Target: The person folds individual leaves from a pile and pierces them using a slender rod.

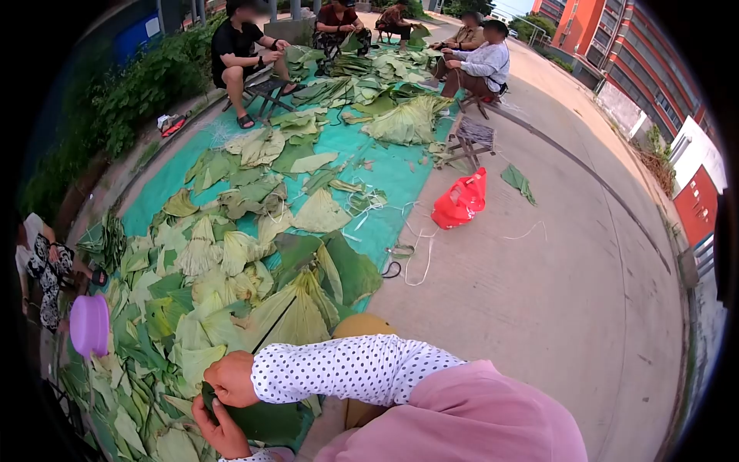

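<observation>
Both my hands meet low in the head view at a dark green lotus leaf. My right hand, reaching in from a polka-dot sleeve, is closed with its fingers curled on the leaf's edge. Just below it, my left hand pinches the same edge between thumb and fingers. Part of the leaf is hidden under my right forearm. A broad heap of lotus leaves, pale and dark green, spreads beside and beyond my hands. A larger folded leaf with a dark stem lies close to my right sleeve.
A green tarp lies under the leaves. At the left stands a purple basin near a seated person. A red plastic bag, white string and a folding stool are on the right. Several people sit at the far end.
</observation>
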Motion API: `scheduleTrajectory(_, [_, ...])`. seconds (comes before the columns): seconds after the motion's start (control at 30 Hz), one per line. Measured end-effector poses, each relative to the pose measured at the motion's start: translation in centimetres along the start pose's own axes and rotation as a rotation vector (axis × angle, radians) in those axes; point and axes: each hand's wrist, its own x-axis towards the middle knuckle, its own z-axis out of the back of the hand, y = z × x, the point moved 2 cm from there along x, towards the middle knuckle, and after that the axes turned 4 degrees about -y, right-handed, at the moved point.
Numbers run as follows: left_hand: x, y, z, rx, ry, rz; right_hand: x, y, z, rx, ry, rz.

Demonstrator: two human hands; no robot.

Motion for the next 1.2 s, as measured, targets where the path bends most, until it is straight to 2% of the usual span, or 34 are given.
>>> scheduleTrajectory(0.57, [-0.5,-1.3,-0.2,0.051,0.001,-0.07,0.0,-0.1,-0.2,0.044,0.011,-0.042])
scheduleTrajectory(0.63, [-0.5,-1.6,-0.1,0.164,0.0,-0.07,0.1,-0.2,-0.3,0.038,0.007,-0.034])
scheduleTrajectory(0.87, [-0.7,-1.2,-0.2,0.098,-0.027,-0.083,0.0,-0.1,-0.2,0.041,0.021,-0.032])
scheduleTrajectory(0.93, [-0.8,-1.0,-0.3,0.071,0.024,-0.04,0.0,0.0,-0.2,0.059,0.015,-0.042])
scheduleTrajectory(1.07, [-0.7,-1.1,-0.2,0.142,0.03,-0.085,0.1,-0.2,-0.3,0.071,0.037,-0.044])
scheduleTrajectory(1.17, [-0.7,-0.9,0.1,-0.03,0.025,-0.025,0.2,-0.3,-0.2,0.095,0.041,-0.027])
scheduleTrajectory(1.2, [-0.6,-1.0,0.5,-0.182,0.005,0.081,0.2,-0.3,-0.1,0.095,0.028,-0.019])
